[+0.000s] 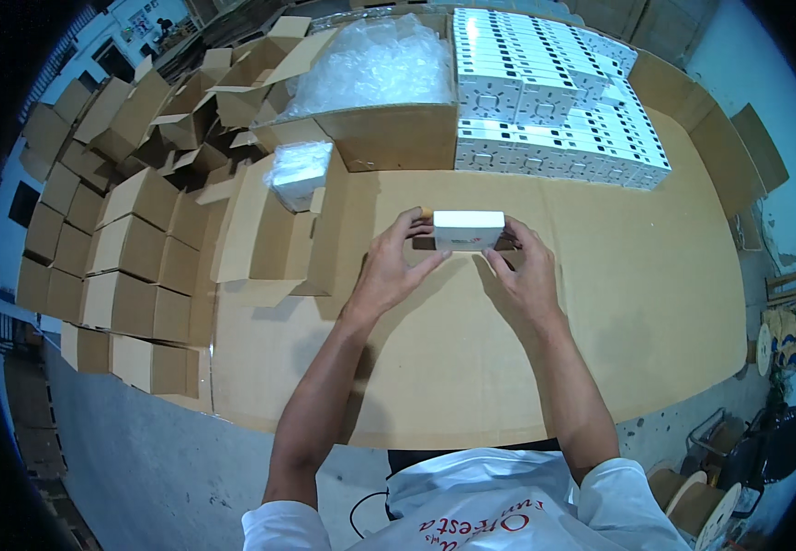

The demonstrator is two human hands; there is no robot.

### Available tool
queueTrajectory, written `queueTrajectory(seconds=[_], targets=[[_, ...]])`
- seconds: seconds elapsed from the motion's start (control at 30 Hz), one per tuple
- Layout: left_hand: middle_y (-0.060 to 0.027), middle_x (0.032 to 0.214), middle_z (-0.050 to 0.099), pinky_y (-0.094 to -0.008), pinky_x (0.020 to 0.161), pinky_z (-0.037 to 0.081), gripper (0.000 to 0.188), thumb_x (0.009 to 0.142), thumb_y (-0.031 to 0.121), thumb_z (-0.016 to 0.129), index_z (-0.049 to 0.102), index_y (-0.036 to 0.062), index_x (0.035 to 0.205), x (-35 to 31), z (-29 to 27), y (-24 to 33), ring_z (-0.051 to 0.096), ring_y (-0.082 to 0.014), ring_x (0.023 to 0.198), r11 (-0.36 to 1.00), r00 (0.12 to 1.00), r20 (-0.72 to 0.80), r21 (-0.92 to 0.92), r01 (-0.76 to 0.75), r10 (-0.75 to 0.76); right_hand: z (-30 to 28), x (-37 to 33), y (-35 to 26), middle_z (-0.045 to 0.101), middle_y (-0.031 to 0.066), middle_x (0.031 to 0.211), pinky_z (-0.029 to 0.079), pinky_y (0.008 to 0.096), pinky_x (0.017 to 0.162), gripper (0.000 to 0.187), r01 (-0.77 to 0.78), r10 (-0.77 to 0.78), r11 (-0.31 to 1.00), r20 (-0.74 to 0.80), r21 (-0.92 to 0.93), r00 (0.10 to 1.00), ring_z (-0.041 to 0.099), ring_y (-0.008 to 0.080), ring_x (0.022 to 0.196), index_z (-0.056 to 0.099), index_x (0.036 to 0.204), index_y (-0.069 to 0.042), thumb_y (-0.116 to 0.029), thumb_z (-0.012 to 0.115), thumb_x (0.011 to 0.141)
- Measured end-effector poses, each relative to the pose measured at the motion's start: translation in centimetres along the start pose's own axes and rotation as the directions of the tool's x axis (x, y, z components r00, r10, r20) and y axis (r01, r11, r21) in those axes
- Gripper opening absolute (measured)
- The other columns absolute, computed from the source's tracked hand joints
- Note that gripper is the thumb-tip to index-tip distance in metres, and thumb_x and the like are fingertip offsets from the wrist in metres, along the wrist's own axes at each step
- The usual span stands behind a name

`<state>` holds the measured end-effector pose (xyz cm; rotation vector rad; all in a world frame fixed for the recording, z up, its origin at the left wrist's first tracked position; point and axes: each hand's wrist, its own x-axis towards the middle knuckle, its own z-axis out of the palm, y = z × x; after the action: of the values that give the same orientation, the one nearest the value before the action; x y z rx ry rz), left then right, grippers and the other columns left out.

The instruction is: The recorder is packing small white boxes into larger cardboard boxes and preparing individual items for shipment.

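Note:
Between my two hands is a small white box (469, 220), held by its ends above the cardboard-covered table. My left hand (396, 266) grips the left end with the fingers behind and the thumb at the lower front edge. At the right end my right hand (528, 271) closes on the box in the same way. Left of my hands stands an open cardboard carton (269, 248), with a bubble-wrapped white bundle (300, 174) in its far end.
Stacked white boxes (554, 119) fill the back right. Beside them a large carton (389, 138) holds clear bubble wrap (375, 64). Several brown cartons (132, 248) are piled along the left edge. A cardboard flap wall (719, 147) bounds the far right; wooden spools (701, 500) lie on the floor.

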<state>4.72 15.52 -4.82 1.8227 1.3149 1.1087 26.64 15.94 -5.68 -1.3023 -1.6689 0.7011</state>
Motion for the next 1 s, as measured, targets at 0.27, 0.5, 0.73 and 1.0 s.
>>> queueTrajectory(seconds=[0.27,0.5,0.73,1.0], targets=[[-0.0186,0.126,0.061,-0.0387,0.105,0.047,0.038,0.101,0.015,0.054,0.049,-0.0044,0.133,0.8,-1.7,4.2,0.06,-0.0275,0.121,0.997,0.989,-0.143,-0.06,-0.047,0.038,-2.5,1.0,-2.5,0.063,0.0191,0.12,0.049,0.043,0.099,0.069,0.011,-0.008,0.999,0.065,-0.041,0.998,0.06,0.0316,0.113,0.055,0.133,-0.003,-0.017,0.083,0.071],[-0.0149,0.106,0.069,-0.0352,0.09,0.052,0.028,0.1,0.018,0.055,0.064,-0.0029,0.116,10.2,-5.2,14.7,0.067,-0.0229,0.104,0.951,0.931,-0.273,0.257,-0.172,0.242,-6.1,3.1,-2.8,0.056,0.0183,0.127,0.05,0.0423,0.098,0.08,-0.03,0.026,0.999,0.111,0.036,0.994,0.056,0.0307,0.118,0.048,0.138,-0.002,-0.021,0.086,0.07],[-0.0174,0.103,0.072,-0.0357,0.084,0.055,0.031,0.097,0.023,0.062,0.066,-0.0026,0.114,27.4,-12.3,15.0,0.071,-0.0241,0.095,0.877,0.935,-0.277,0.475,-0.066,0.221,-7.3,5.3,-2.9,0.056,0.0188,0.125,0.048,0.0439,0.099,0.076,0.039,-0.043,0.998,0.088,0.041,0.995,0.059,0.0331,0.111,0.049,0.135,-0.002,-0.02,0.084,0.07],[-0.0165,0.108,0.072,-0.0451,0.1,0.047,0.022,0.086,0.01,0.056,0.075,0.0052,0.098,43.8,-17.8,5.8,0.065,-0.0362,0.106,0.373,0.953,0.118,0.902,-0.22,0.278,-8.4,7.8,-3.0,0.06,0.0179,0.122,0.043,0.0459,0.101,0.075,0.017,-0.025,0.997,0.109,0.078,0.994,0.057,0.0338,0.113,0.049,0.135,-0.002,-0.023,0.083,0.071]])
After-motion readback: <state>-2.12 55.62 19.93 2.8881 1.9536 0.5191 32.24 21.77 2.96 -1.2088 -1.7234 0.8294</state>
